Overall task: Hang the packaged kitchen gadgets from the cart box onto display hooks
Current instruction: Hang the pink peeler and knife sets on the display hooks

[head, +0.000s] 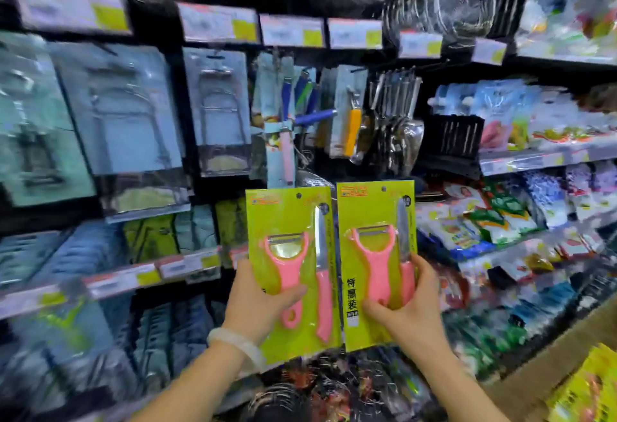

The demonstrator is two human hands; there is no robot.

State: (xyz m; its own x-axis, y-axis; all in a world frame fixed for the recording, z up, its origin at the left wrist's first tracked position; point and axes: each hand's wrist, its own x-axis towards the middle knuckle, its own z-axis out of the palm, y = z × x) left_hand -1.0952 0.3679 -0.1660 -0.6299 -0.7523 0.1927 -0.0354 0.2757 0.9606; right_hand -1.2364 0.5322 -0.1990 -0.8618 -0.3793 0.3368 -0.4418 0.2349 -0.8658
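Here, mid-frame, the left hand (pixel 258 301) and right hand (pixel 405 304) each grip a green pack, left pack (pixel 290 274) and right pack (pixel 375 261), fingers clamped on the lower halves. Behind, upper centre, the hooks (pixel 354 71) look crowded; I judge a small hang-hole could miss its hook and the pack drop.

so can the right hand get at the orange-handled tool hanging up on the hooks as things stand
Probably not yet: the right hand grips a green peeler-and-knife pack, so its fingers are busy. The orange-handled tool hangs above with nothing between them, but the hand would need to hang or pass off its pack first.
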